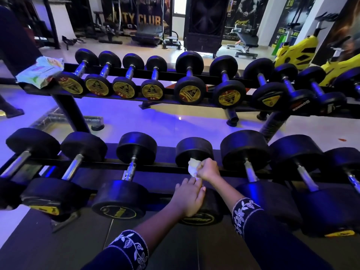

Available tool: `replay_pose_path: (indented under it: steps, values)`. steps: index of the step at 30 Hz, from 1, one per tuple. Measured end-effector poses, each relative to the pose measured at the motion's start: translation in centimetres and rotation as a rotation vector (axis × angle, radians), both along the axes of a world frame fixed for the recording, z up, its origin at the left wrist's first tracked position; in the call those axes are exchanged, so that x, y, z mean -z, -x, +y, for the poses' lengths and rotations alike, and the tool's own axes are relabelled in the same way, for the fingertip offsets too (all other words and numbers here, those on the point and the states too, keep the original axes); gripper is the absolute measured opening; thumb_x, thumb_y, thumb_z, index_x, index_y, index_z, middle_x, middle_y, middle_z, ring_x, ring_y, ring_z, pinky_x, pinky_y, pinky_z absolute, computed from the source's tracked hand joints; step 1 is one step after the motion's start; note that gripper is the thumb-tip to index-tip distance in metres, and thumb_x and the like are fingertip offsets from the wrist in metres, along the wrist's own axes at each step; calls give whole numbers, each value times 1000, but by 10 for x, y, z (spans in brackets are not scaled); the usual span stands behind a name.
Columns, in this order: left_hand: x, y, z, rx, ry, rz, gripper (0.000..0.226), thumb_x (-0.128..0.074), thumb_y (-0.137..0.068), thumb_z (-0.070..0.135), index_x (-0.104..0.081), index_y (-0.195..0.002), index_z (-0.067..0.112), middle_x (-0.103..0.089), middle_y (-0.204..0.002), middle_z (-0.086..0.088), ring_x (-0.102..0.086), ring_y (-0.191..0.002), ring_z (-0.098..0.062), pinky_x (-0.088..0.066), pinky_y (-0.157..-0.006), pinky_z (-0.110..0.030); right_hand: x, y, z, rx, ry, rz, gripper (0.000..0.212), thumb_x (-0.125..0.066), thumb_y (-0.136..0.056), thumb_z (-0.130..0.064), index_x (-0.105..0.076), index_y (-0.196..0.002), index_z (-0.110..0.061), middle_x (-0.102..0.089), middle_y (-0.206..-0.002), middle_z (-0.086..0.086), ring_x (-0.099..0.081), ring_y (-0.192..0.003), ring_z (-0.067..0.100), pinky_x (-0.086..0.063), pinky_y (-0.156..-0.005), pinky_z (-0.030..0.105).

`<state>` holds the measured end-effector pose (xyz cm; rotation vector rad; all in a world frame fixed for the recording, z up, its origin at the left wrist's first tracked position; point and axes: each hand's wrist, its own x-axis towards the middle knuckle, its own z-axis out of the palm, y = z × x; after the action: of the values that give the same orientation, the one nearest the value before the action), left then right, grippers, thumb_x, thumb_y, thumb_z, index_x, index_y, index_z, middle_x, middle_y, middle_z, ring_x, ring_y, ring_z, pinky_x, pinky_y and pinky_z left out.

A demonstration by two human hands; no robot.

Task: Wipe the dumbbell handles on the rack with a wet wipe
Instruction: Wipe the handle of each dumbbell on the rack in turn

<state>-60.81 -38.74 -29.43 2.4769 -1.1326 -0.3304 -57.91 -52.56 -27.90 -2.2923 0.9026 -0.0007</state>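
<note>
The right hand (208, 170), just below the middle of the frame, is clenched round a crumpled white wet wipe (192, 167). The wipe bulges out from the left side of the fist and trails down towards the bottom of the frame. Hand and wipe sit right on the handle of one dumbbell (194, 150) in the lower row, hard up against its far head, so the handle itself is hidden under them.

Just below, the left hand (190, 198) lies flat over that dumbbell's near head (206, 217), fingers fairly straight and gripping nothing. Its fingertips reach up to the lower end of the wipe. Both arms come in from the bottom edge in dark sleeves (245, 213) with white floral embroidery at the cuffs.

The dumbbell rests across the black rails of the lower rack (161, 166), with a neighbour to its left (134, 152) and another to its right (246, 151), both with bare chrome handles showing.

Across the upper part of the frame runs the upper rack (169, 75), carrying smaller dumbbells with yellow end labels. At its left end, in the upper left of the frame, lies a pack of wipes (41, 72). Yellow exercise bikes (298, 53) stand in the upper right.
</note>
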Motion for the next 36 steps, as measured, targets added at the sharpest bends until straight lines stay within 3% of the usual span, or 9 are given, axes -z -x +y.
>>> replay_pose_path:
  steps: [4,11,15,19,26,29,36]
  values:
    - [2,-2,2,3,0,-15,37,-24,-103,40,-48,-120,17,-50,-122,-6,-44,-110,-25,-38,-93,-44,12,12,-2,-2,-21,16,16,-57,-73,-8,-67,-61,-11,-70,-72,7,-67,-77,20,-44,-61,20]
    - [3,-3,2,19,9,-41,45,-22,-103,40,-42,-136,17,-46,-135,-6,-42,-118,-25,-37,-95,-44,11,17,-1,165,-43,-115,4,-69,-63,-8,-72,-65,-8,-72,-71,6,-67,-72,15,-52,-61,25]
    - [-1,-5,-2,21,-60,-2,42,-24,-103,41,-43,-132,17,-44,-139,-9,-39,-126,-28,-37,-97,-47,-5,32,-6,230,-32,-220,11,-73,-60,-5,-73,-69,-11,-72,-73,4,-64,-71,12,-45,-62,18]
    - [-19,-12,-21,47,-115,83,43,-30,-101,44,-48,-127,14,-46,-139,-11,-41,-130,-30,-37,-100,-53,-26,47,-25,323,35,-277,11,-75,-61,-7,-70,-71,-10,-70,-73,4,-66,-73,18,-48,-67,23]
    - [-49,19,-89,140,29,52,37,-34,-101,40,-51,-119,13,-52,-129,-11,-49,-122,-32,-41,-94,-49,-60,88,-80,385,146,-329,15,-74,-64,-8,-71,-75,-18,-68,-70,4,-64,-70,16,-47,-64,20]
    - [-52,37,-127,154,65,53,39,-35,-101,41,-51,-121,12,-52,-127,-12,-50,-121,-33,-42,-92,-49,-60,107,-121,356,172,-303,16,-75,-62,-7,-71,-73,-18,-72,-75,7,-68,-76,20,-54,-73,27]
    - [-45,78,-201,-82,78,69,37,-36,-100,36,-63,-109,12,-63,-118,-17,-58,-111,-37,-45,-88,-45,-33,122,-190,91,103,-138,17,-70,-63,-3,-74,-76,-13,-73,-80,6,-67,-79,15,-50,-71,22]
